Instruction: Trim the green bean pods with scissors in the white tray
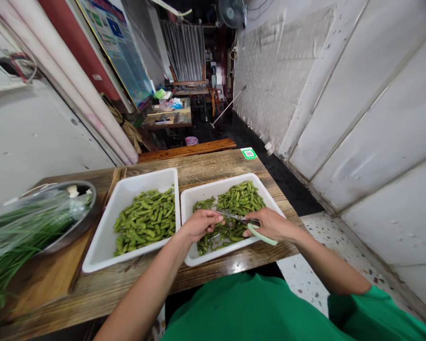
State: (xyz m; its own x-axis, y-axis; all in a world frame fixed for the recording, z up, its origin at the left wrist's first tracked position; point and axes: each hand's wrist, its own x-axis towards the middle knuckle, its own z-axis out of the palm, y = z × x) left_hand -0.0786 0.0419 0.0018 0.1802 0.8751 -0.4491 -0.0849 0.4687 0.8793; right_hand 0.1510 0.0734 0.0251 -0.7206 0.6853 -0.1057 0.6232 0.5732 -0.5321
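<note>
My right hand (266, 224) grips a pair of scissors (234, 216) with pale green handles, above the right white tray (190, 258). Its blades point left and reach the fingertips of my left hand (202, 224). Those fingers are pinched together, and what is between them is too small to make out. Beneath both hands lie green edamame pods (242, 198), with small trimmings and some wetness on the tray's bottom. A second white tray (98, 241) stands to the left, with a heap of edamame pods (145, 218) in it.
Both trays rest on a wooden table (213, 166). At the left, a metal bowl (87, 222) with bagged green stalks (24, 237) sits on a wooden board (53, 279). A QR-code card (249, 153) lies at the far edge, with a bench (199, 149) beyond.
</note>
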